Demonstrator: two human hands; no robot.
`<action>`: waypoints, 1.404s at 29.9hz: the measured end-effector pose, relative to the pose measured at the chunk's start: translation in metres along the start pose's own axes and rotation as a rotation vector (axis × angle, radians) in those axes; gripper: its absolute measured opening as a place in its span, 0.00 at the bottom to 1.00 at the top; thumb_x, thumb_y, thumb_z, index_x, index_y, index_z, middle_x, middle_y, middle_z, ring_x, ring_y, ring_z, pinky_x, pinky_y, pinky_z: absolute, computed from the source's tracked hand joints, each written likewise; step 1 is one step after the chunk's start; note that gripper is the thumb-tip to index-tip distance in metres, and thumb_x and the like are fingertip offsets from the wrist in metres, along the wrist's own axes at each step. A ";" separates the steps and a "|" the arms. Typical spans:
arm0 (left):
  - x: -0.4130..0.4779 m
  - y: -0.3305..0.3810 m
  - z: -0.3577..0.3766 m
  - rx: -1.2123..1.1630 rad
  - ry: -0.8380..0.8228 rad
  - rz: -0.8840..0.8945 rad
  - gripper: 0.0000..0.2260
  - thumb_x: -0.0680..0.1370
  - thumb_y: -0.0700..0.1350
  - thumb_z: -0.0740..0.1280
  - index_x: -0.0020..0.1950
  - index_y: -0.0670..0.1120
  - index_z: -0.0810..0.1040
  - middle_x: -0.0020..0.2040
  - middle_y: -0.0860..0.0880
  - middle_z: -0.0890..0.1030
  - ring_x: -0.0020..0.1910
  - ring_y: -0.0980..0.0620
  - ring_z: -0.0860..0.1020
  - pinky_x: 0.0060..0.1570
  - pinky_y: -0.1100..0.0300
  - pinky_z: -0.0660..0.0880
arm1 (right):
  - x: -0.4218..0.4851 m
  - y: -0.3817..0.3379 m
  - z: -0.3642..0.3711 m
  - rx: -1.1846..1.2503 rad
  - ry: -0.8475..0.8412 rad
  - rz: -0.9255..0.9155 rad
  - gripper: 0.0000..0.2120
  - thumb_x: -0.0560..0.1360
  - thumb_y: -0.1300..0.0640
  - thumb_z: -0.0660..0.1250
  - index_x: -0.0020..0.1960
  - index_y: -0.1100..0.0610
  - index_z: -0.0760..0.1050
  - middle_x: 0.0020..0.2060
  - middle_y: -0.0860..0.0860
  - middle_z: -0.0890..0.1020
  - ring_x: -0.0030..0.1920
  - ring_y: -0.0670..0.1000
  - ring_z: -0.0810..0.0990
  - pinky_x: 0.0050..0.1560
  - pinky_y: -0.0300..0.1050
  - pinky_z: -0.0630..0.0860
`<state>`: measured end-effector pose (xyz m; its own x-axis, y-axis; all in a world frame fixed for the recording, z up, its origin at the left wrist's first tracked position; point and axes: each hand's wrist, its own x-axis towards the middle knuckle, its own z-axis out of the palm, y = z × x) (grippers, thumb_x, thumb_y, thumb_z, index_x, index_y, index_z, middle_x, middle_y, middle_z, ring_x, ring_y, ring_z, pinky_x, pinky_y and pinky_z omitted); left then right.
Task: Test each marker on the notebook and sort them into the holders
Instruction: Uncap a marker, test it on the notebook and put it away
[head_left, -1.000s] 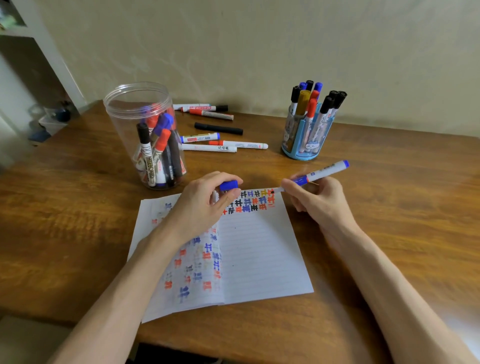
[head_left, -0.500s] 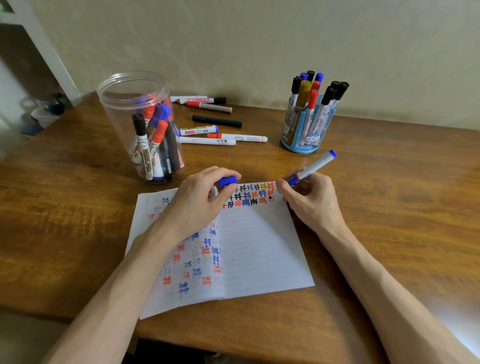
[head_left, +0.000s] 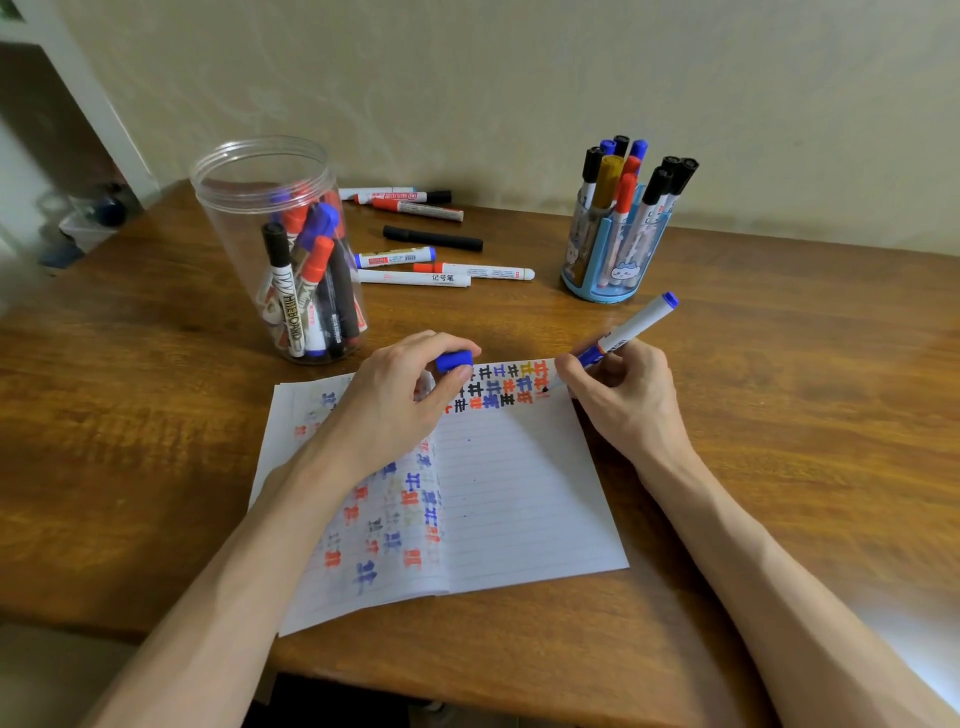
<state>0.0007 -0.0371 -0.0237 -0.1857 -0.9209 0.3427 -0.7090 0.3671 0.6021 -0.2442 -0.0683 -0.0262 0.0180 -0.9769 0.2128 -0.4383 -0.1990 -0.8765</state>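
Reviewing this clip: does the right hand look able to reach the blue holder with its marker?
Probably yes: the right hand grips the blue marker, and the blue holder stands just beyond it, with only bare table between. The holder looks crowded, though.

The wooden table (head_left: 805, 389) bears the open notebook (head_left: 519, 493) beneath the right hand (head_left: 623, 405)'s grip. A clear jar (head_left: 234, 234) stands well left of it, loose markers (head_left: 415, 278) lie beyond-left, and a blue holder (head_left: 623, 275) stands just beyond.
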 end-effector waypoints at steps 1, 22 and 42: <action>0.000 0.000 0.000 0.001 0.000 0.001 0.12 0.83 0.47 0.66 0.66 0.53 0.79 0.56 0.60 0.79 0.49 0.57 0.80 0.46 0.61 0.80 | 0.000 0.000 0.000 0.010 0.000 0.002 0.06 0.78 0.54 0.75 0.46 0.50 0.79 0.42 0.42 0.85 0.46 0.38 0.85 0.43 0.33 0.82; -0.001 -0.003 0.001 0.002 0.011 0.013 0.12 0.82 0.49 0.67 0.66 0.54 0.78 0.55 0.59 0.79 0.47 0.55 0.79 0.47 0.56 0.80 | 0.001 0.002 0.003 -0.025 -0.028 -0.046 0.08 0.78 0.53 0.75 0.48 0.57 0.81 0.43 0.45 0.86 0.45 0.41 0.86 0.44 0.35 0.82; 0.000 -0.002 0.001 0.013 0.001 0.008 0.13 0.82 0.48 0.66 0.67 0.53 0.78 0.55 0.60 0.78 0.47 0.58 0.79 0.46 0.64 0.78 | 0.001 0.000 0.002 -0.082 -0.035 -0.020 0.06 0.78 0.54 0.74 0.45 0.53 0.79 0.41 0.43 0.84 0.45 0.43 0.85 0.42 0.38 0.83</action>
<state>0.0015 -0.0375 -0.0252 -0.1906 -0.9180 0.3479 -0.7165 0.3723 0.5899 -0.2428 -0.0698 -0.0269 0.0580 -0.9751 0.2140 -0.5093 -0.2133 -0.8337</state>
